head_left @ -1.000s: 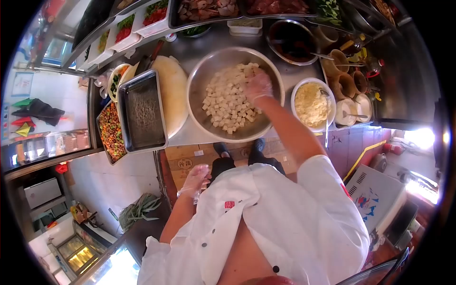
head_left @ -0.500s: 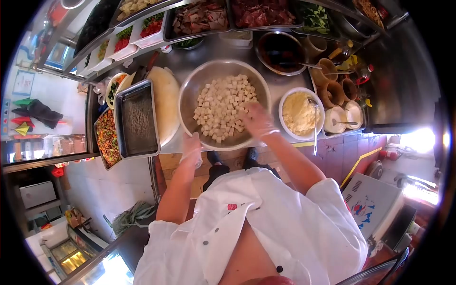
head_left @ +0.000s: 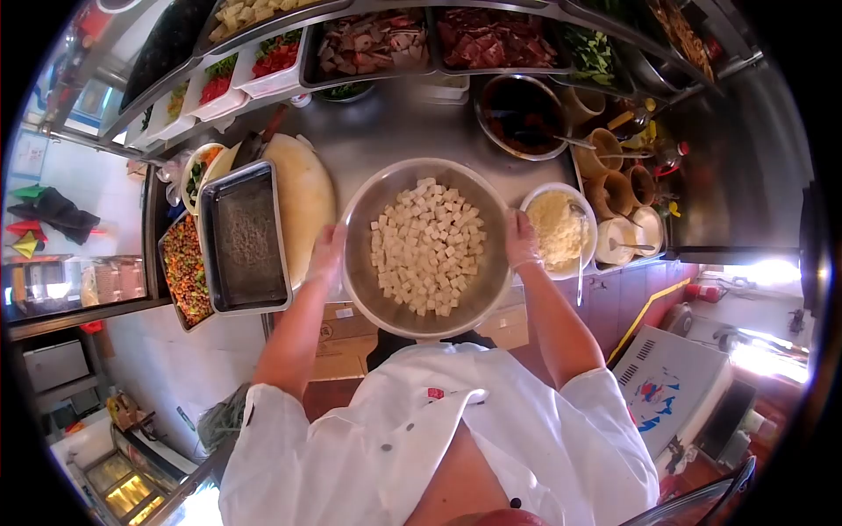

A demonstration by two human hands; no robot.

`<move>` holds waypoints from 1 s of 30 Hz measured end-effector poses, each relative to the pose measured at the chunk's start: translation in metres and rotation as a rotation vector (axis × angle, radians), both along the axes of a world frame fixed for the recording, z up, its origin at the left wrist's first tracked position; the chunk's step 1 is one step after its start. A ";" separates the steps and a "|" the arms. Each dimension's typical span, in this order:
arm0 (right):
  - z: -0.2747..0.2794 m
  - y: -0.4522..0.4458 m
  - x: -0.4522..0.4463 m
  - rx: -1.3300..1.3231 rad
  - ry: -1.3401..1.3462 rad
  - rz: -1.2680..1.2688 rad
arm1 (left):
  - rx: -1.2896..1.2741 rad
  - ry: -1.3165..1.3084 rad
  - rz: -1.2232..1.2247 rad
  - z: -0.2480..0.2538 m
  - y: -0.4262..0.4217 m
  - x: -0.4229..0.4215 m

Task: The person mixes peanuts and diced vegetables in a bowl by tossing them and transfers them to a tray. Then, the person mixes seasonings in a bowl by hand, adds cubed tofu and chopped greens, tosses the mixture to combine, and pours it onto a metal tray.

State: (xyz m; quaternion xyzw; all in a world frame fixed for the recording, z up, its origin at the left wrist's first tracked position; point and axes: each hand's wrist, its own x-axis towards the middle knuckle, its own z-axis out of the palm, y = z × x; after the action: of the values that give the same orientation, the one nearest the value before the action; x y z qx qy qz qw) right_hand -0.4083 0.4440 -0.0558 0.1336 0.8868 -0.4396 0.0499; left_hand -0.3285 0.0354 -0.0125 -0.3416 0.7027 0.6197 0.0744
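Observation:
A large steel mixing bowl (head_left: 360, 280) is at the counter's front edge, close to my body. Pale white cubes (head_left: 428, 245), coated in something powdery, lie in a heap inside it. My left hand (head_left: 326, 252), in a clear plastic glove, grips the bowl's left rim. On the opposite side my right hand (head_left: 522, 238), gloved as well, holds the right rim. Fingers of both hands are partly hidden by the bowl wall. Just right of my right hand stands a white bowl of pale yellow powder (head_left: 554, 230) with a spoon (head_left: 580, 263) in it.
Left of the bowl are a round cutting board (head_left: 303, 188), a cleaver (head_left: 254, 145), a dark metal tray (head_left: 246, 280) and a tray of diced vegetables (head_left: 184, 272). A bowl of dark sauce (head_left: 522, 114) sits behind right. Food trays (head_left: 368, 44) line the shelf above.
The bowl has come toward my body with its cubes. My right hand has left the cubes and now grips the right rim; my left hand has shifted up along the left rim.

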 end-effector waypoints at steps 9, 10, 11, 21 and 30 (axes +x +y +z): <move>0.071 0.005 -0.061 0.174 0.145 0.216 | 0.032 0.033 0.023 0.066 -0.021 -0.055; 0.114 -0.002 -0.057 0.048 0.087 0.163 | 0.104 0.095 0.047 0.098 -0.019 -0.053; 0.169 -0.018 -0.052 -0.080 0.028 0.116 | 0.172 0.157 0.078 0.114 -0.018 -0.049; 0.068 -0.021 -0.030 -0.170 -0.093 0.138 | 0.234 -0.093 0.105 0.074 0.001 0.011; 0.108 -0.020 -0.005 -0.009 -0.017 0.174 | 0.177 0.062 0.207 0.024 -0.006 0.067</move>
State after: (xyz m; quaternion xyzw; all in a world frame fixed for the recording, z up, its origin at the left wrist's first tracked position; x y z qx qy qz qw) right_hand -0.4136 0.4242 0.0519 0.0594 0.8926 -0.4366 0.0959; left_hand -0.2612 0.0296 0.0112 -0.3852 0.6083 0.6937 0.0182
